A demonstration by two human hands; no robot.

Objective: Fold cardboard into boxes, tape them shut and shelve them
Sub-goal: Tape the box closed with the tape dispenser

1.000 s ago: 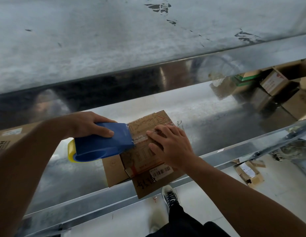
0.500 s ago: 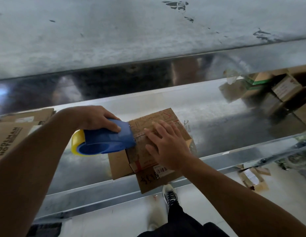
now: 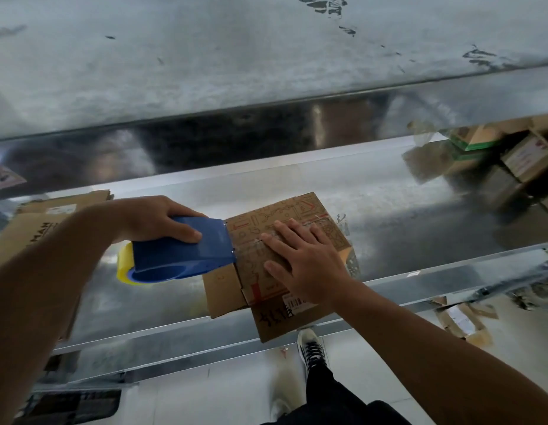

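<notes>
Small brown printed cardboard box [image 3: 251, 240] sits on shiny metal shelf [image 3: 404, 204], overhanging front edge. R hand [image 3: 306, 265] flat on top, fingers spread; L hand [image 3: 156, 219] w/ fingers curled round blue plastic tape dispenser [image 3: 187, 250] at box's left edge. Risk: hard pull drags box off, tape wrinkles.

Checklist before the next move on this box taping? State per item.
1. Grip of left hand on tape dispenser: ok.
2. Dispenser front against the left top edge of cardboard box: ok.
3. Flat right hand pressing the box top down: ok.
4. Tape stuck along the seam: cannot tell.
5. Box fully on metal shelf: not ok, near flap overhangs the front edge.
</notes>
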